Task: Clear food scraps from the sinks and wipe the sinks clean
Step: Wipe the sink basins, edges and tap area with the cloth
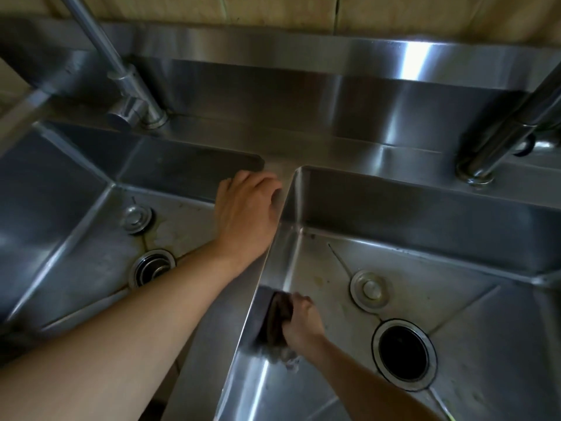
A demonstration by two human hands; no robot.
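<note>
Dark scrubbing pad (274, 319) at lower centre of frame, pressed against the left inner wall of the right sink (425, 208). Right hand (303, 323) grips it, fingers curled round it. Left hand (247, 208), fingers relaxed and holding nothing, rests on the divider between sinks. Left sink (60, 208) holds a drain stopper (137, 219) mid-left. Yellowish residue marks both sink floors.

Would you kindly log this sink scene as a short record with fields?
left hand: rests on the divider between the sinks
right hand: grips a dark scrub pad
pad contact: against left wall of right sink
right drain: open, dark
left sink: strainer in the drain
faucets: left faucet, right faucet
</note>
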